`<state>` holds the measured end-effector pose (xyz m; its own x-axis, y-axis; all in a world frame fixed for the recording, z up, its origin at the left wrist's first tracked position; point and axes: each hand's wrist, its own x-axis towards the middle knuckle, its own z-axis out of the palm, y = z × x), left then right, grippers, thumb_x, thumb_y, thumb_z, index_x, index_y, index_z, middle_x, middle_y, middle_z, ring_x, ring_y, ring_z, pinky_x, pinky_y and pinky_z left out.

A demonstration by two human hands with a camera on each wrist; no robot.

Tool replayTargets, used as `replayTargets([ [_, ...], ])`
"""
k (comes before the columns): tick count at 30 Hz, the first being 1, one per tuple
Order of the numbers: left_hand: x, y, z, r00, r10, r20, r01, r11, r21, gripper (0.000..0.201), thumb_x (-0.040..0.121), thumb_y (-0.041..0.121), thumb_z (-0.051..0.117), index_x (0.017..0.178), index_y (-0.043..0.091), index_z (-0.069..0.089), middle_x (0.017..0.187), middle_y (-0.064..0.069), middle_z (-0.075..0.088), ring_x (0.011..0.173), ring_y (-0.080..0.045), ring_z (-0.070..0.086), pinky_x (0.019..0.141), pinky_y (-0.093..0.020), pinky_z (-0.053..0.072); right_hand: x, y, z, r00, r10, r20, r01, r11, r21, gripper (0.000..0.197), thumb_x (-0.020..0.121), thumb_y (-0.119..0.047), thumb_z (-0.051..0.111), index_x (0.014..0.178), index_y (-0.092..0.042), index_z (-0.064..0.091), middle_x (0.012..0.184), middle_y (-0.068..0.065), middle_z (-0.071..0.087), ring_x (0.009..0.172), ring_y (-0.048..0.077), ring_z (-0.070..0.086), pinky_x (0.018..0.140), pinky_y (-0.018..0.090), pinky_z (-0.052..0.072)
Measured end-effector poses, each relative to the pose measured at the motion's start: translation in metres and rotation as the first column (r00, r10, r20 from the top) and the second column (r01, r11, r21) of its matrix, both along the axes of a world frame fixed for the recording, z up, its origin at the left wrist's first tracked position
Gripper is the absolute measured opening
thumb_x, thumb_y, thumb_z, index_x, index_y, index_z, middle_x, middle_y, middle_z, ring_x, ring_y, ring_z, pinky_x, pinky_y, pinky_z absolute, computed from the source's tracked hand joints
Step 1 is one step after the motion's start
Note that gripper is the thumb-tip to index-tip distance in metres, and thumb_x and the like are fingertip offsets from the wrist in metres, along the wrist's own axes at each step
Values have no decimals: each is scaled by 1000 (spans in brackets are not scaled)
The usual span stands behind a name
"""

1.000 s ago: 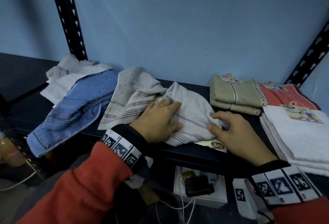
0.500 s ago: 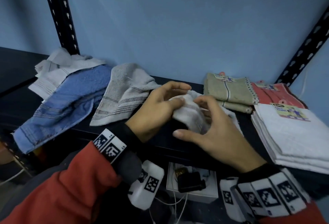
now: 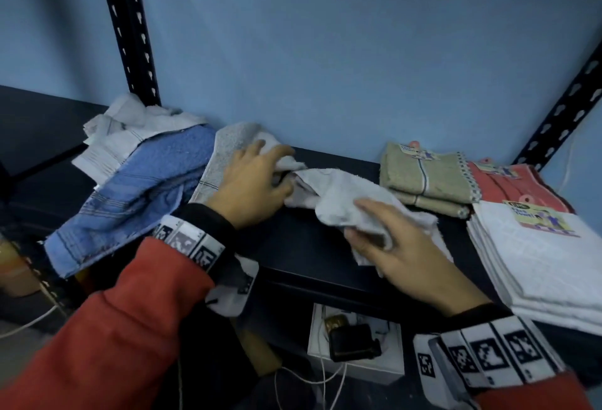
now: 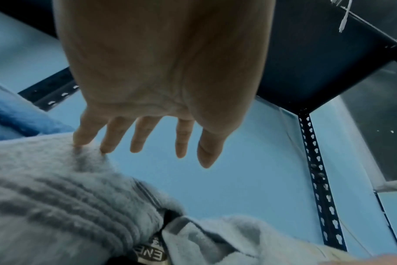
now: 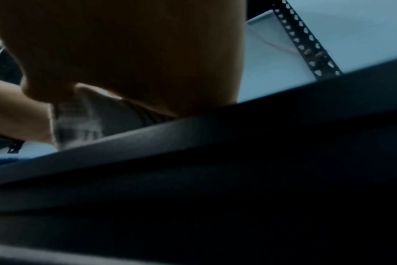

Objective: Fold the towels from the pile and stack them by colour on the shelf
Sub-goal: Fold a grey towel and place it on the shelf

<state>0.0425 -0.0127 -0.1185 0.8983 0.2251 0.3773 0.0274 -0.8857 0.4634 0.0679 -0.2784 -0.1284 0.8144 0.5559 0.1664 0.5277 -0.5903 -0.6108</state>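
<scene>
Three folded stacks are already set at the right of the dark metal shelf (image 3: 293,240): olive towels (image 3: 426,178), coral towels (image 3: 508,184), white towels (image 3: 537,263). A crumpled pale grey terry towel (image 3: 342,197) mid-shelf is pinched by the right hand (image 3: 400,246); the left hand (image 3: 254,181), fingers spread, rests on the grey striped towel (image 3: 224,145). The blue towel (image 3: 136,188) and another remain unfolded.

Blue wall (image 3: 325,51) standing behind; white box (image 3: 355,364) w/ black device (image 3: 353,343) sitting below, white cables (image 3: 319,380) trailing nearby.
</scene>
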Motion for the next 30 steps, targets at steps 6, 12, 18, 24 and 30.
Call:
replayTargets([
  [6, 38, 32, 7, 968, 92, -235, -72, 993, 91, 88, 68, 84, 25, 147, 45, 31, 153, -10, 41, 143, -36, 33, 116, -57, 30, 1, 7, -15, 995, 71, -64, -86, 957, -278, 118, 52, -108, 16, 154, -49, 20, 167, -18, -8, 152, 7, -18, 123, 46, -13],
  [12, 43, 9, 5, 802, 213, -558, 71, 894, 443, 63, 105, 49, 30, 161, 37, 2, 151, -12, 47, 142, -40, 40, 116, -63, 22, 11, 13, -25, 996, -56, 67, 68, 982, -178, 63, 98, -70, 13, 149, -43, 35, 167, -15, 13, 155, 9, 1, 124, 47, -3],
  [18, 31, 12, 6, 919, 169, -356, 7, 896, 444, 21, 93, 21, 65, 112, 12, 67, 115, -12, 64, 112, -32, 60, 94, -36, 46, 15, 19, -42, 965, -67, 255, 144, 943, -299, 69, 89, -60, 15, 153, -39, 29, 168, -10, 11, 155, 16, 5, 123, 49, 2],
  [24, 20, 20, 50, 991, 95, -96, -79, 985, 153, 25, 91, 16, 68, 114, 19, 78, 109, -8, 76, 108, -23, 68, 80, -16, 36, 12, 17, -38, 963, -57, 264, 139, 942, -304, 69, 89, -58, 14, 154, -38, 26, 168, -10, 9, 155, 16, 4, 123, 48, 1],
  [30, 40, 78, 130, 941, 300, 157, -236, 915, -328, 24, 87, 23, 78, 108, 12, 80, 104, -9, 77, 100, -25, 72, 96, -41, 57, 12, 18, -39, 964, -60, 260, 140, 944, -299, 68, 89, -57, 14, 154, -38, 27, 168, -9, 10, 155, 17, 4, 123, 48, 0],
])
